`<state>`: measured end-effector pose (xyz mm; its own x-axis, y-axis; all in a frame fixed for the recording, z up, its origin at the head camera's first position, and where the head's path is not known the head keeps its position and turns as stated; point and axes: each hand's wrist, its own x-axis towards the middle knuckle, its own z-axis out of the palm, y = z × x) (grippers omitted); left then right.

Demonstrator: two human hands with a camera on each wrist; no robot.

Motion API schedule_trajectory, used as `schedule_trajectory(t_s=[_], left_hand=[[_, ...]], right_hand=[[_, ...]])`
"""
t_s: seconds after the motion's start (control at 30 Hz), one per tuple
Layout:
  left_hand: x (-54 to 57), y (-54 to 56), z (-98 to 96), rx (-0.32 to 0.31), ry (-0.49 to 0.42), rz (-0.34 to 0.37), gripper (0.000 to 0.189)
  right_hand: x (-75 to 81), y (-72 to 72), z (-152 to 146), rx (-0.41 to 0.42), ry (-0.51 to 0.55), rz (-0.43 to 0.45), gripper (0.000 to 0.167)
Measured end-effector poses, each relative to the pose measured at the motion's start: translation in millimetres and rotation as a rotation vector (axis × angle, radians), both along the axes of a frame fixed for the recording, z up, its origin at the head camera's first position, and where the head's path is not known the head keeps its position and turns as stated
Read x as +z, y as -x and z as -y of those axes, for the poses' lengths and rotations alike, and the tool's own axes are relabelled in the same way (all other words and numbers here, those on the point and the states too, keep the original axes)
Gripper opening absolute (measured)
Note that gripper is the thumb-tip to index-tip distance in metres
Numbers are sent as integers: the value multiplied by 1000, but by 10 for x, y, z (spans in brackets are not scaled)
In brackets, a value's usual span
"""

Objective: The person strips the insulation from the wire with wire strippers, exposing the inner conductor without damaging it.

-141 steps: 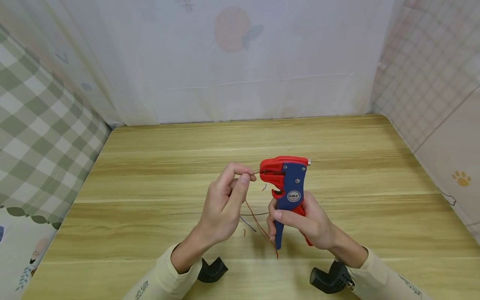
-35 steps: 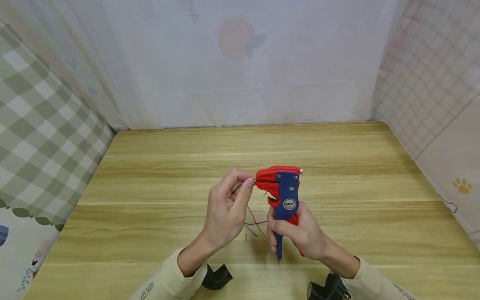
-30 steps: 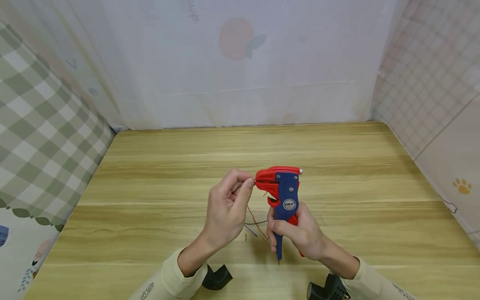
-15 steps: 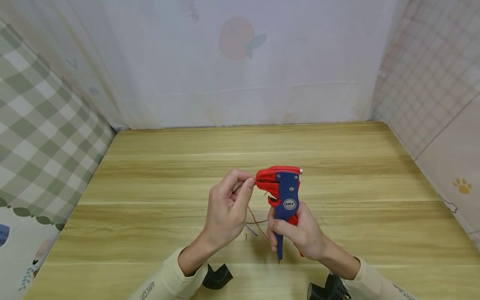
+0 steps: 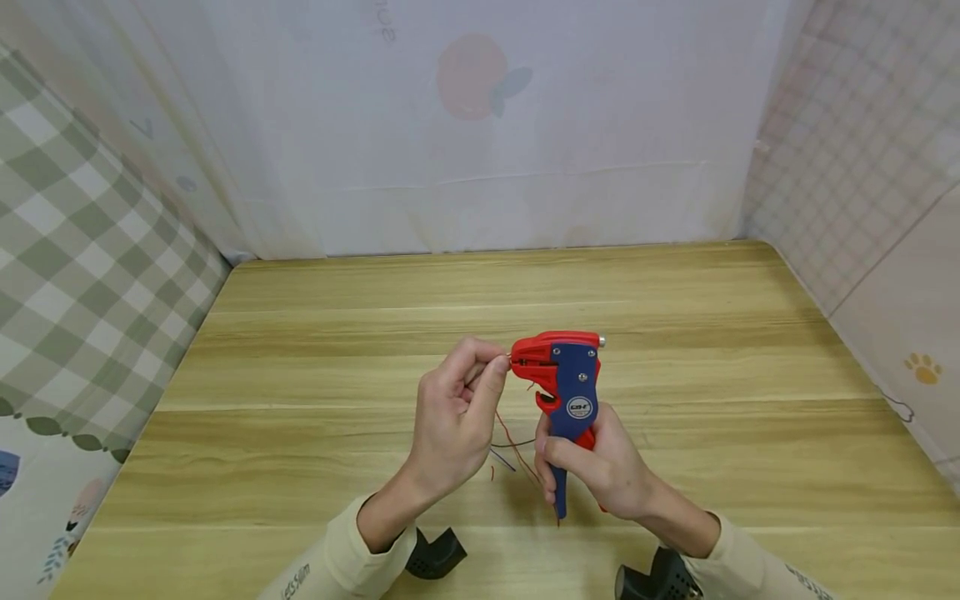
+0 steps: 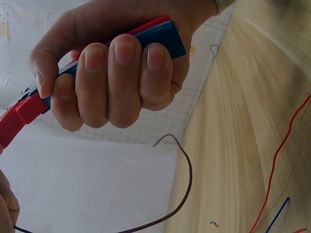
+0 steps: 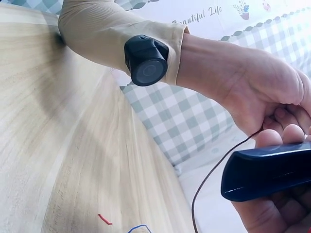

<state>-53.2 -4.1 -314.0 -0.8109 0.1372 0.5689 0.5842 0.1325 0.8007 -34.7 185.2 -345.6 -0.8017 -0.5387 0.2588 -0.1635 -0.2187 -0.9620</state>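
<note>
In the head view my right hand (image 5: 592,467) grips the handles of a red and blue wire stripper (image 5: 573,379), its nose pointing left. Fingers of that hand wrap round the handles in the left wrist view. My left hand (image 5: 457,417) pinches a thin brown wire right at the stripper's nose, thumb against forefinger. The wire's end inside the nose is hidden. Its free length, the brown wire (image 6: 188,179), curls out below the left hand in the left wrist view. Only the edge of the left hand (image 6: 7,201) shows there.
On the wooden table (image 5: 337,333) beneath the hands lie a red wire (image 5: 506,429), a blue wire (image 5: 503,460) and a short red scrap (image 5: 492,473). A tiny scrap (image 6: 214,224) lies nearby. Cloth-covered walls stand behind and at both sides.
Compared with several seconds ago, my left fingertips sit closer to the stripper's nose, and the visible wire between them is shorter. Over the last second both hands stay almost still.
</note>
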Motion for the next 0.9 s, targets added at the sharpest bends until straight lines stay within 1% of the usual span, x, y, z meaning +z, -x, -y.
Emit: schedule_trajectory(t_s=[0.1, 0.3, 0.4, 0.5, 0.6, 0.67, 0.73, 0.9], left_hand=[[-4, 5, -15, -3, -4, -9, 7], [-5, 0, -27, -9, -4, -11, 7], [-11, -7, -17, -2, -5, -18, 7], [-22, 3, -22, 10, -12, -30, 6], [-34, 18, -27, 15, -16, -19, 6], [-37, 23, -35, 16, -19, -11, 5], [-35, 21, -39, 9, -22, 0, 5], [-14, 14, -39, 2, -21, -4, 4]], right_hand=[[6, -5, -6, -8, -3, 0, 16], [-1, -11, -12, 5, 45, -24, 14], [-3, -10, 0, 4, 38, -18, 14], [-2, -4, 12, -40, 11, 17, 15], [-8, 7, 26, -83, -5, 43, 16], [-8, 10, 22, -95, -7, 46, 16], [-6, 9, 12, -82, 1, 48, 16], [8, 6, -10, -54, 13, 59, 15]])
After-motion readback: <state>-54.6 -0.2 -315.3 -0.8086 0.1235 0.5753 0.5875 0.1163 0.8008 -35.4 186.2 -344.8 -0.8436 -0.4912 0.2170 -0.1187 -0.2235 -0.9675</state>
